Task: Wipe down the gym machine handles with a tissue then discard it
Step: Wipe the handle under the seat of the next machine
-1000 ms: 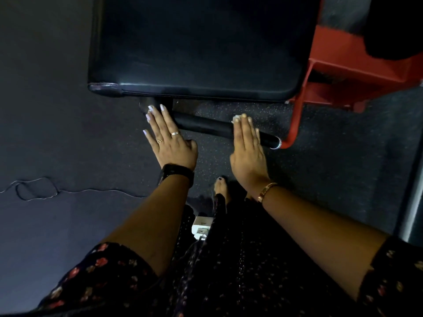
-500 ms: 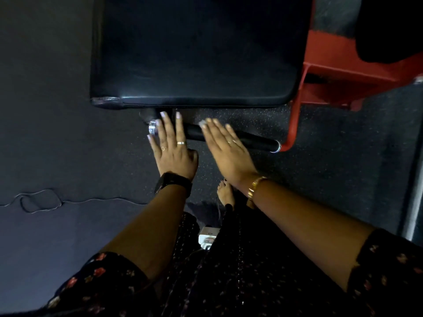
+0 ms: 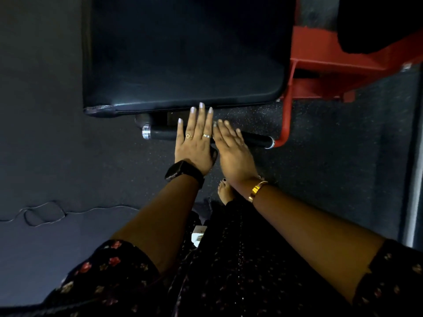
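Note:
The gym machine handle (image 3: pixel 255 139) is a black bar with chrome caps, lying low just in front of the seat pad. My left hand (image 3: pixel 195 145) lies flat across the bar's middle, fingers straight and reaching to the pad's edge. Right beside it, touching it, my right hand (image 3: pixel 232 154) rests flat on the bar with straight fingers. A pale sliver at the right index fingertip may be the tissue (image 3: pixel 215 124); the rest is hidden under the hand.
The black seat pad (image 3: pixel 183 53) fills the top. The red machine frame (image 3: pixel 320 72) curves down to the bar's right end. A thin cable (image 3: pixel 41 213) loops on the dark floor at left. My bare foot (image 3: pixel 225 191) stands below the hands. A grey post (image 3: pixel 412 179) is at right.
My right hand slid left along the bar until it met my left hand. My left hand moved right from the bar's chrome left end toward its middle.

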`<act>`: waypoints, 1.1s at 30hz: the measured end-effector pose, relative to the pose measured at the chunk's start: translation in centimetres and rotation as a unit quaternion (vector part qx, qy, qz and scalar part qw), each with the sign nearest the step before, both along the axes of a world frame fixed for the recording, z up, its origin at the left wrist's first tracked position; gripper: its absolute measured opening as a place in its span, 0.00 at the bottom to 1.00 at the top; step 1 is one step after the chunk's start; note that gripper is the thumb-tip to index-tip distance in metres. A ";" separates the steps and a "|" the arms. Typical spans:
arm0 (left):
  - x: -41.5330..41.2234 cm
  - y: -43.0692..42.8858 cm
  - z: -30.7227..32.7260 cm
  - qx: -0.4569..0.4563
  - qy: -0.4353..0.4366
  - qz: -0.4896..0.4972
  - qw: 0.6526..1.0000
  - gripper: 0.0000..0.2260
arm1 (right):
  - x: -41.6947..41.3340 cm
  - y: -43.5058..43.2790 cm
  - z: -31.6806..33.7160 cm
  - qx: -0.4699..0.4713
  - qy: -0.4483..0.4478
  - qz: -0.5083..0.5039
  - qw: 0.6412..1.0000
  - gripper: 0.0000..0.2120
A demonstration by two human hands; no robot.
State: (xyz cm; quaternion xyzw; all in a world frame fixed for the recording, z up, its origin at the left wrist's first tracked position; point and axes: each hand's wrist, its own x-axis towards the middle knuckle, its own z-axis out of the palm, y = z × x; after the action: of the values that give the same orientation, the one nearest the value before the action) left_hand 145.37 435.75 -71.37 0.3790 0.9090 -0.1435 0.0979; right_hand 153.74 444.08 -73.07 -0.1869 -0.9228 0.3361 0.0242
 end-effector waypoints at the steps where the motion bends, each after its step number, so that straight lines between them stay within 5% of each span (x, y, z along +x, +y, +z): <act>1: 0.0 0.1 0.1 -0.009 -0.015 -0.001 1.000 0.41 | 1.1 0.8 -0.7 0.014 0.001 0.006 1.000 0.29; 8: 1.1 0.8 0.1 -0.027 -0.007 0.017 0.999 0.44 | 1.9 3.2 -3.1 -0.048 -0.149 -0.179 0.971 0.30; 16: 1.2 0.4 -0.2 -0.028 -0.015 0.009 0.999 0.44 | 2.2 -0.3 -0.6 -0.076 0.004 -0.114 0.991 0.35; 21: 1.5 0.9 -0.6 -0.019 0.013 0.018 1.000 0.45 | 4.3 4.7 -5.0 -0.134 -0.143 -0.213 0.957 0.34; 25: 2.2 1.4 -0.9 -0.001 0.002 0.033 0.999 0.43 | 1.4 6.5 -5.0 -0.177 -0.132 -0.148 0.964 0.23; 30: 2.4 1.6 -1.0 -0.018 0.032 -0.018 0.999 0.45 | 2.9 2.4 -2.5 -0.166 0.005 -0.153 0.974 0.30; 33: 2.3 2.2 -1.2 -0.011 0.024 -0.086 0.996 0.43 | 5.0 3.2 -3.9 -0.178 -0.049 -0.174 0.967 0.36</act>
State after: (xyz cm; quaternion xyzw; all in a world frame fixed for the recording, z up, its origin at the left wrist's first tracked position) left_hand 147.65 437.92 -72.52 0.4511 0.8734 -0.1708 0.0676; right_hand 158.78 447.29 -76.99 -0.3618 -0.8017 0.4759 0.0036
